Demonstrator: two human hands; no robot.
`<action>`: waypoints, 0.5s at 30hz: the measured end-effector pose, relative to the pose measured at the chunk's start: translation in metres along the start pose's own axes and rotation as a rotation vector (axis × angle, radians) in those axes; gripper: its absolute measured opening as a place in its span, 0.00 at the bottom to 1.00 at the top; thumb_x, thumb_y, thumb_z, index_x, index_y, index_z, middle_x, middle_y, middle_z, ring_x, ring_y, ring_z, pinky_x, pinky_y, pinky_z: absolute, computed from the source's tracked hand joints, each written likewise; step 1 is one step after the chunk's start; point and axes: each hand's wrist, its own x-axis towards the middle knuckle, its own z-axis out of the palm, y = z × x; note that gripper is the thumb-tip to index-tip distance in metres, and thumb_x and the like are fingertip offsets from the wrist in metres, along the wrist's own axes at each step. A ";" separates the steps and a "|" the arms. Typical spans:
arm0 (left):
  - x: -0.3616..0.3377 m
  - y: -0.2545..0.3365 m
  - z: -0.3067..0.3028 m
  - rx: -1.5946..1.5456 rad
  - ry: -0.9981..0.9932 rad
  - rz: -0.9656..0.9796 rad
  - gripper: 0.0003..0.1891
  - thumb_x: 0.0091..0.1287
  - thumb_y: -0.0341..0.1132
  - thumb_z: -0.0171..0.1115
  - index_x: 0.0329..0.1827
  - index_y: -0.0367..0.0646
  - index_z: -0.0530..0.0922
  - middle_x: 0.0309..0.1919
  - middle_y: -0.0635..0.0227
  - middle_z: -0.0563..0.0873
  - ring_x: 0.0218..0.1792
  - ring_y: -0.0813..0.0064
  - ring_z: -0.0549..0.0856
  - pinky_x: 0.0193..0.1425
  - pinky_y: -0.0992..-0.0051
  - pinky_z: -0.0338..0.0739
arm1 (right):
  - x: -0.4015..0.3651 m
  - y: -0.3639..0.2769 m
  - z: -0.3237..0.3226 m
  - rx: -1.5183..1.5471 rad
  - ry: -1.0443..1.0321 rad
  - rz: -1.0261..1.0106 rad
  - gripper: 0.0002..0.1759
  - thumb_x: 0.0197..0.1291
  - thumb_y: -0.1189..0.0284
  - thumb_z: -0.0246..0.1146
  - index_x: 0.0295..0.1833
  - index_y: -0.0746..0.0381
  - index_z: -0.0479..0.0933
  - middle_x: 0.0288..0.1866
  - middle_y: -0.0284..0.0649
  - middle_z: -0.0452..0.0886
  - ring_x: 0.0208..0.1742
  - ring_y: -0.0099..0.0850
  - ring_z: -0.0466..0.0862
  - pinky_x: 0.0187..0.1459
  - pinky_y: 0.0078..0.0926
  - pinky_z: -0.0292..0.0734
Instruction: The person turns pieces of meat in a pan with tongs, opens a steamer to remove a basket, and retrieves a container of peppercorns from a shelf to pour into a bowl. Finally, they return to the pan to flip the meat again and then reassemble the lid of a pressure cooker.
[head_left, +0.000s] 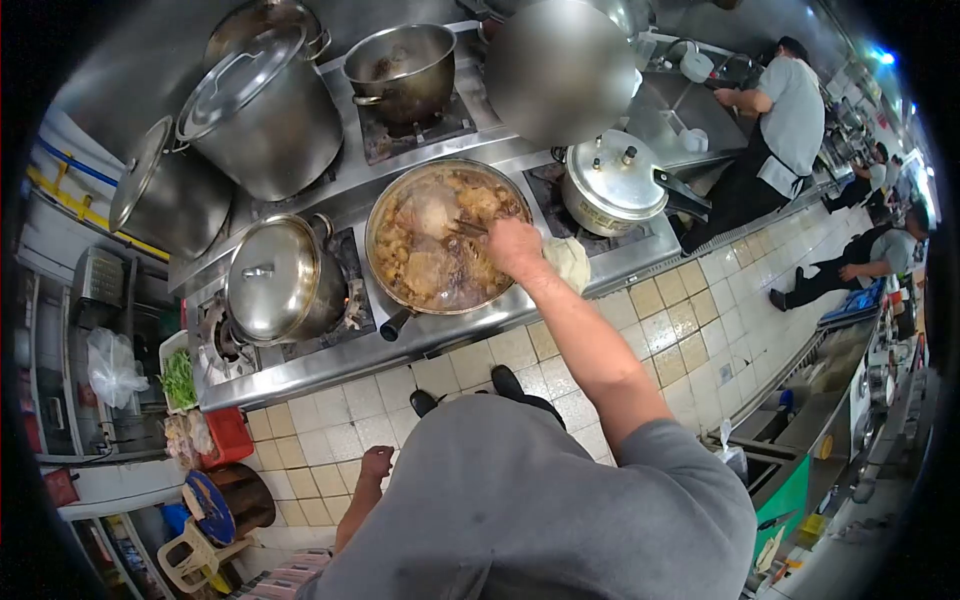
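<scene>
A wide, shallow pan (pixel 384 291) sits on the stove in front of me, full of browned pieces of meat (pixel 436 268) in dark sauce. My right hand (pixel 515 248) reaches over the pan's right side, closed on a thin metal utensil (pixel 466 228) whose tip is among the meat. Whether it is a fork or tongs I cannot make out. A pale cloth (pixel 567 264) lies just right of that hand, by the stove's front edge. My left hand (pixel 377 462) hangs low at my side, away from the stove, empty with fingers loosely bent.
A lidded pot (pixel 272 285) stands left of the pan, near a visible flame. Behind are tall stockpots (pixel 275 120) and an open pot (pixel 402 75). A pressure cooker (pixel 614 180) stands right, its handle jutting out. A co-worker (pixel 785 125) works at the sink; others are farther right.
</scene>
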 end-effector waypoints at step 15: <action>-0.011 0.492 -0.053 -1.264 -0.202 0.547 0.28 0.85 0.52 0.45 0.70 0.36 0.75 0.58 0.60 0.85 0.56 0.73 0.84 0.63 0.70 0.78 | -0.107 -0.014 -0.070 0.754 0.017 -0.194 0.24 0.69 0.71 0.61 0.68 0.64 0.66 0.51 0.60 0.84 0.51 0.60 0.85 0.53 0.55 0.81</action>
